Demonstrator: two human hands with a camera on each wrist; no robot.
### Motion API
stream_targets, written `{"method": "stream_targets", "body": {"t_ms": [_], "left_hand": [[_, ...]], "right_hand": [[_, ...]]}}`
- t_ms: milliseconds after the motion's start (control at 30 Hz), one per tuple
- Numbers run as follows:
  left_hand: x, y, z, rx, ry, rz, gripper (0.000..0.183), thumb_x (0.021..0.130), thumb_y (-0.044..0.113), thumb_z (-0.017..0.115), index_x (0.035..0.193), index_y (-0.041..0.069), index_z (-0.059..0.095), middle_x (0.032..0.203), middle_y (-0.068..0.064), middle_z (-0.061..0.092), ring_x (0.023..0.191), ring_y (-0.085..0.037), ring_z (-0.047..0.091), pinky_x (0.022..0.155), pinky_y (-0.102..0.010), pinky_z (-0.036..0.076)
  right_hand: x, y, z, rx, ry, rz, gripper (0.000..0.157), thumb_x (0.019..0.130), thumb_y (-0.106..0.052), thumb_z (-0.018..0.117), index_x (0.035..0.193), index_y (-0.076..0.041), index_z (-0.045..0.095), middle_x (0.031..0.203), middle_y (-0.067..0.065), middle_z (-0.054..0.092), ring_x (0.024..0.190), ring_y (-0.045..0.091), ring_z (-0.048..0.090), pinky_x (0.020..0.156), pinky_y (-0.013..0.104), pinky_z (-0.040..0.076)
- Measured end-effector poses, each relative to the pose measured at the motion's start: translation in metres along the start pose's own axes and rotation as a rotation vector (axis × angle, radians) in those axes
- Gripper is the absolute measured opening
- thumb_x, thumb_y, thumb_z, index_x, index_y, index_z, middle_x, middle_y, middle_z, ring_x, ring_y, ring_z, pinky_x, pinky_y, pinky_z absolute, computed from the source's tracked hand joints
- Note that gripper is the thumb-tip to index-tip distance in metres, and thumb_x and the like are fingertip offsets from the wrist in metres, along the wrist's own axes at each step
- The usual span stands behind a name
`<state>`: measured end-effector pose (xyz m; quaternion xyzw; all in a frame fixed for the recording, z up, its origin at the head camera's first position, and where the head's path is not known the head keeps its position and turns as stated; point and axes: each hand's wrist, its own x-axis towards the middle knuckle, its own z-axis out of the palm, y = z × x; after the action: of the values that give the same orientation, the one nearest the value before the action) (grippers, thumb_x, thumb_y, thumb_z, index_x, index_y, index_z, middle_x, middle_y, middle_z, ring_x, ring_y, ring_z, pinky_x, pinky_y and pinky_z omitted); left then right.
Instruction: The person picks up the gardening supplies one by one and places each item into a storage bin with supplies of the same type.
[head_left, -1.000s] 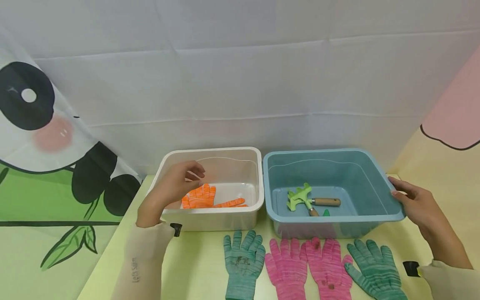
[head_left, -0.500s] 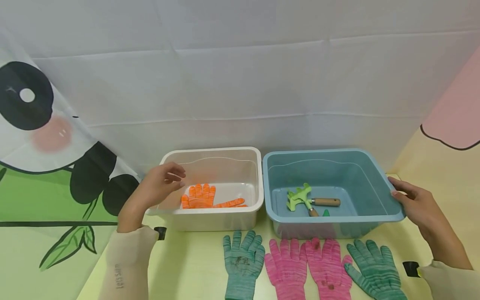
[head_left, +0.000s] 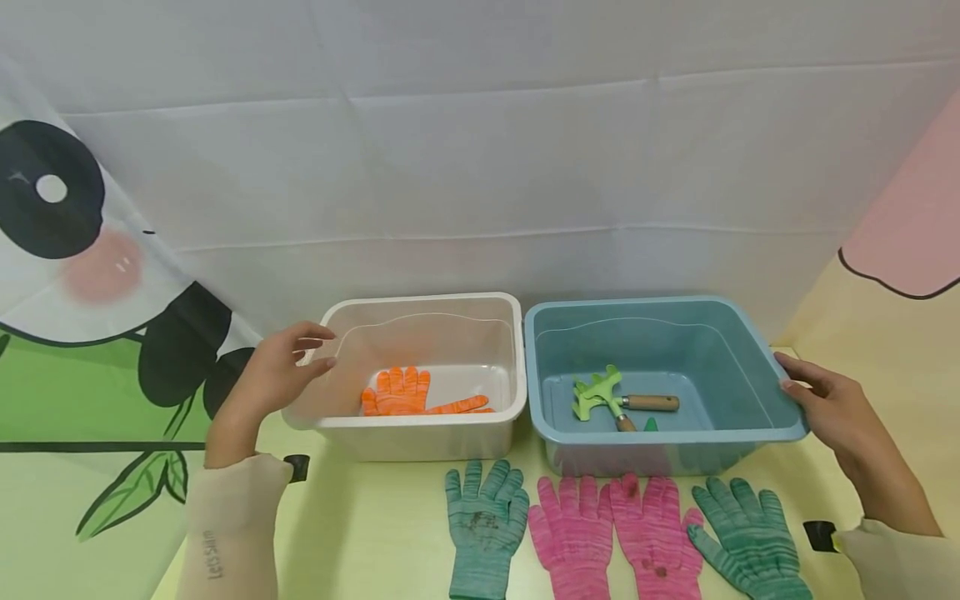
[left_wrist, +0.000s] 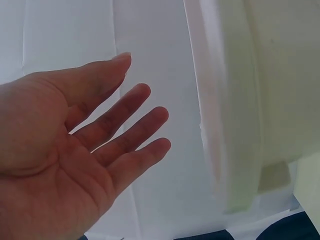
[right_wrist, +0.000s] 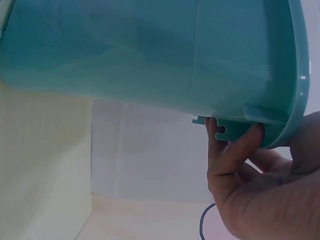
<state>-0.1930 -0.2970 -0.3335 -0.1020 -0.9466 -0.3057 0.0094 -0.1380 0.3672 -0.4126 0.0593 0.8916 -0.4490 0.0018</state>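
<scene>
My left hand (head_left: 273, 371), fingers loosely spread and holding nothing, hovers at the left side of a white plastic basin (head_left: 423, 437). In the left wrist view a gap lies between the fingertips and the basin's rim (left_wrist: 220, 100). Orange knitted gloves (head_left: 401, 392) lie inside that basin. My right hand (head_left: 840, 412) grips the right rim of a blue basin (head_left: 675, 454); in the right wrist view its fingers (right_wrist: 235, 155) curl beneath the rim. A small green hand rake (head_left: 600, 387) and wooden handles (head_left: 652, 402) lie in the blue basin.
In front of the basins lie a green glove (head_left: 483, 525), two pink gloves (head_left: 573, 533) and another green glove (head_left: 750, 537), on a pale yellow table (head_left: 367, 533). A white cloth (head_left: 480, 167) hangs behind, with a printed cartoon panel (head_left: 97, 333) at left.
My left hand has moved left, from above the orange gloves to the white basin's left edge. The white basin's left side shifts slightly outward. My right hand stays at the blue basin.
</scene>
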Motion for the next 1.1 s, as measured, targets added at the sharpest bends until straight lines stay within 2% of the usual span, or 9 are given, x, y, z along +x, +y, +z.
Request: {"method": "stream_targets", "body": {"t_ms": [200,400,533,733,800,867,967,1100], "left_hand": [[0.000,-0.013,-0.007,-0.010,0.007,-0.052,0.045,0.104,0.011,0.067,0.143,-0.006,0.054,0.146,-0.037,0.053,0.132,-0.061,0.051,0.106,-0.071,0.044],[-0.002,-0.023,-0.008,-0.075,-0.002,-0.108,0.051,0.106,0.014,0.064,0.150,-0.007,0.047,0.150,-0.035,0.051,0.135,-0.056,0.051,0.104,-0.069,0.046],[-0.002,-0.031,-0.008,-0.098,-0.024,-0.127,0.055,0.108,0.016,0.060,0.154,-0.007,0.041,0.155,-0.034,0.046,0.137,-0.055,0.050,0.104,-0.069,0.047],[-0.001,-0.035,-0.007,-0.098,-0.053,-0.133,0.055,0.110,0.009,0.053,0.157,-0.010,0.034,0.157,-0.037,0.040,0.137,-0.058,0.048,0.104,-0.071,0.046],[0.000,-0.035,-0.006,-0.090,-0.057,-0.140,0.055,0.109,0.008,0.053,0.157,-0.011,0.034,0.157,-0.038,0.040,0.137,-0.059,0.048,0.104,-0.071,0.046],[0.000,-0.035,-0.006,-0.084,-0.061,-0.145,0.055,0.108,0.008,0.054,0.156,-0.011,0.035,0.156,-0.038,0.040,0.136,-0.059,0.049,0.103,-0.071,0.047],[0.001,-0.037,-0.006,-0.078,-0.065,-0.152,0.055,0.108,0.008,0.055,0.155,-0.012,0.036,0.154,-0.039,0.043,0.133,-0.058,0.052,0.103,-0.069,0.048],[0.003,-0.040,-0.006,-0.064,-0.071,-0.173,0.055,0.108,0.009,0.056,0.155,-0.013,0.037,0.153,-0.039,0.045,0.131,-0.059,0.054,0.102,-0.068,0.050]], "right_hand": [[0.001,0.000,0.000,0.003,-0.003,-0.011,0.056,0.116,-0.020,0.038,0.161,0.010,0.025,0.154,0.049,0.032,0.088,-0.022,0.045,0.068,0.012,0.050],[0.002,-0.001,0.000,-0.010,0.003,-0.007,0.056,0.115,-0.021,0.038,0.161,0.010,0.026,0.154,0.048,0.033,0.092,-0.015,0.046,0.067,0.012,0.050],[0.001,-0.002,0.000,-0.025,0.005,0.003,0.056,0.115,-0.021,0.038,0.161,0.009,0.026,0.154,0.048,0.034,0.094,-0.007,0.050,0.067,0.014,0.050],[0.000,-0.003,-0.001,-0.034,0.006,0.023,0.056,0.115,-0.022,0.038,0.162,0.007,0.027,0.153,0.048,0.035,0.089,-0.009,0.051,0.066,0.016,0.051],[0.000,-0.004,0.000,-0.040,0.008,0.028,0.056,0.115,-0.021,0.038,0.162,0.007,0.027,0.153,0.048,0.035,0.093,0.003,0.059,0.066,0.016,0.050],[0.000,-0.004,0.000,-0.045,0.011,0.030,0.055,0.115,-0.021,0.037,0.162,0.007,0.027,0.152,0.049,0.035,0.100,0.023,0.065,0.065,0.016,0.050],[0.000,-0.003,0.001,-0.045,0.012,0.023,0.055,0.115,-0.020,0.037,0.162,0.008,0.027,0.152,0.050,0.034,0.114,0.052,0.060,0.065,0.015,0.050],[-0.001,-0.003,0.002,-0.037,0.010,0.010,0.055,0.116,-0.019,0.036,0.162,0.009,0.026,0.152,0.050,0.034,0.122,0.061,0.053,0.065,0.014,0.049]]}}
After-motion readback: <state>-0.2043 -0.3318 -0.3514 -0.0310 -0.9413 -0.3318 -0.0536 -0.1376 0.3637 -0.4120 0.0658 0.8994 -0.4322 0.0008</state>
